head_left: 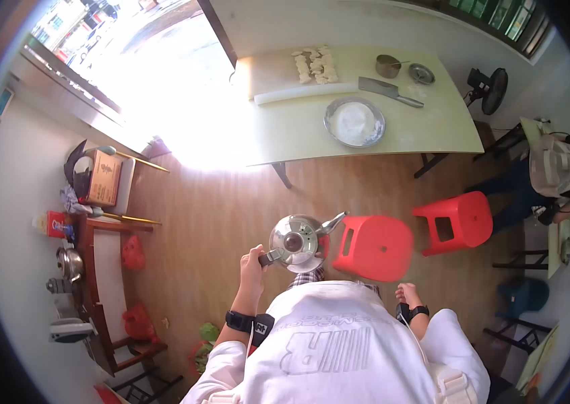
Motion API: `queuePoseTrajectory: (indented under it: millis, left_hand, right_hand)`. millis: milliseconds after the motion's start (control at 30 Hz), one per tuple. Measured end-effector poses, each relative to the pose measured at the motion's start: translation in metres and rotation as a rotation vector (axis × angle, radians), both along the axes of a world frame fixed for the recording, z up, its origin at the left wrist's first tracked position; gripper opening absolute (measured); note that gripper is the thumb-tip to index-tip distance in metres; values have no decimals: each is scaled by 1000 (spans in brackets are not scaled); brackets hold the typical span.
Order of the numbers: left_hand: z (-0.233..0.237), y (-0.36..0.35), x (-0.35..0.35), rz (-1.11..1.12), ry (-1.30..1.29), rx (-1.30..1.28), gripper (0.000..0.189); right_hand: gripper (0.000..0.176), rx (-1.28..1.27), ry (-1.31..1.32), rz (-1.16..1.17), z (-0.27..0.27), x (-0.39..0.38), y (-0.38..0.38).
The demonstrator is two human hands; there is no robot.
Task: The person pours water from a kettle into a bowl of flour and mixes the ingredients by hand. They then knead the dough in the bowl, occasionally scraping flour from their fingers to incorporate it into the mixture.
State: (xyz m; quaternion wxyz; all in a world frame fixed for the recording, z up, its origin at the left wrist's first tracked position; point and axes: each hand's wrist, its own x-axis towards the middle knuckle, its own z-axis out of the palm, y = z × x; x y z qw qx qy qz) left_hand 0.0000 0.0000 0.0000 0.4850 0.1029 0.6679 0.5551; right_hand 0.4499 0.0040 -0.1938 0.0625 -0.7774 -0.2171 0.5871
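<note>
A shiny metal kettle [294, 242] with a dark lid knob is held in front of my body, its spout pointing right. My left hand [252, 261] is closed round the kettle's dark handle. To the right, my right hand [407, 293] hangs beside my body with curled fingers and nothing visible in it. Nearest to that hand is a red plastic stool [374, 248], which also lies just right of the kettle's spout.
Ahead stands a table [433, 128] bearing a bowl of flour [355, 122], a cleaver [391, 91], a white roll [305, 93], dough pieces [315, 65] and a small pot [387, 65]. Another red stool [461, 221] is at right, near a person [541, 178]. A wooden bench [96, 296] lines the left wall.
</note>
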Motion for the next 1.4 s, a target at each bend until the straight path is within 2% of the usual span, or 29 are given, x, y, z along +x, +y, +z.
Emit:
queuePoseTrajectory:
  millis: [67,100,167,300,433,500,567,733,800,933,967,1033,1233,1300,1400]
  left_hand:
    - [-1,-7,14,-6,-16,0,31]
    - [34,16,-80,-17,137,-22,31]
    - [22,44,-65,-9,52,45,31]
    - [22,89,-71,56,46,94,30]
    - [21,132,-90,66,-3,87,29]
    - [23,154,-94,113,5,48,26]
    - [28,171,-94,133,-19,62,25]
    - [21,215,-93,177,-22,129,21]
    - [19,234,-89,302,-67,64,19]
    - [14,271,-83,334,-27,27,17]
    - [13,278,-82,361,-21,5,18]
    - [18,283,-80,395,-4,-52,19]
    - [21,301,-79,272,-72,-7,26]
    - [21,307,-85,224,78,-62,28]
    - [16,313,-94,164,80,-48,30]
  right_hand:
    - [19,89,103,-86,18,13,-21]
    - [19,61,255,-105,-10,-123,0]
    - [16,228,162,-36,37,-107,31]
    - [15,345,104,-25,49,-114,81]
    - [40,698,-62,-19,57,-129,131]
    - [58,693,-223,252,91,-148,164]
    - [67,887,-330,515,96,-166,200]
    - [72,1179,-454,849,113,-215,330]
    - [72,1199,-404,935,117,-240,374]
    - [73,1266,-335,1211,104,-263,436]
    - [73,1257,-319,1217,99,-263,447]
    - [75,1235,-371,1402,95,-265,454]
    - [74,1188,-268,1411,88,-257,454]
    - [74,1162,-277,1409,83,-255,450]
    - [74,1148,-294,1368,86,-256,448]
